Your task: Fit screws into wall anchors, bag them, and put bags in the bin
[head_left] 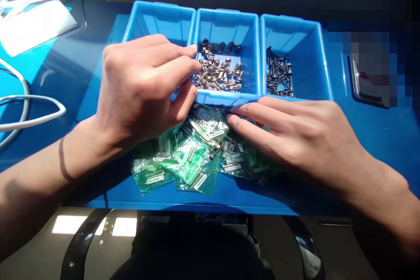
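Some of the work looks done, w/ plenty prob. left. A heap of short silver metal hex-head bolts (pixel 218 74) sits in the middle blue open-topped plastic bin (pixel 229 97), w/ a few darker ones along its back; long thin black metal screws (pixel 278 74) lie piled toward the left of the right-hand blue plastic bin (pixel 306 52). Left-hand blue plastic bin (pixel 164 22) is part-blocked from view, so can't tell its full contents. Out front, on the glossy blue bench (pixel 157 200), lies a spread of crinkled green-tinted clear plastic packets (pixel 188 153) w/ white slotted pcs inside; sealed or not, can't tell. One loose dark threaded screw (pixel 216 152) rests on top of them.

L hand (pixel 141 78) is half-curled by the middle bin's left wall, thumb & index tips slightly apart, nothing visible btwn them. R hand (pixel 305 129) has its fingers approx. straight & close together, tips down at the back of the packet pile, just beside the middle bin's front wall. Its thumb's hidden, so can't tell if it has hold of anything.
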A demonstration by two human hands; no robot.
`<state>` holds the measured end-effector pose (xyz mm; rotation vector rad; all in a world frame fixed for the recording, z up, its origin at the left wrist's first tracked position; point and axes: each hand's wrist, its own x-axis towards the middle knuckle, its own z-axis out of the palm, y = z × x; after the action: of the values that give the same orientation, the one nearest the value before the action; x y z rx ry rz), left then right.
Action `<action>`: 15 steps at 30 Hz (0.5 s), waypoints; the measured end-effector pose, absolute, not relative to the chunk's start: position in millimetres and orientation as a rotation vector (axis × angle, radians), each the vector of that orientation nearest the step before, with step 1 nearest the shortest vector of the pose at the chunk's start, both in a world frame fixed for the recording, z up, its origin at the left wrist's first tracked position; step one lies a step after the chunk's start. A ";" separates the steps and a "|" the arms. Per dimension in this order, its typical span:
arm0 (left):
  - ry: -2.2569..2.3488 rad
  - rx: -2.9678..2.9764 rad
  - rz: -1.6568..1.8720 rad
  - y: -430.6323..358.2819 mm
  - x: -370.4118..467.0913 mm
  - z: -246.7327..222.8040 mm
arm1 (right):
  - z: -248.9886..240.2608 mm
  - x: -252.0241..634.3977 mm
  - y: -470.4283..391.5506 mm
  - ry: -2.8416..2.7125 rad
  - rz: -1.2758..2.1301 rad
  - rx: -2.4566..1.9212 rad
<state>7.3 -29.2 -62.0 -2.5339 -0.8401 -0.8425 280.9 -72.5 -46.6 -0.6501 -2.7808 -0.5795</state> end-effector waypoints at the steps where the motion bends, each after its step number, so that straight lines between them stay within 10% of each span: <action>1: -0.835 -2.544 -0.838 -29.1 7.2 -62.0 | -46.7 280.8 -72.9 -2.769 -0.589 -0.662; 15: -0.869 -2.517 -0.822 -30.7 7.1 -64.2 | -49.2 281.6 -73.3 -2.767 -0.698 -0.622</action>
<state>7.1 -30.7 -64.2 -2.5166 -0.8686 -0.8224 281.6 -73.3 -49.2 -0.6222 -2.7666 -0.6982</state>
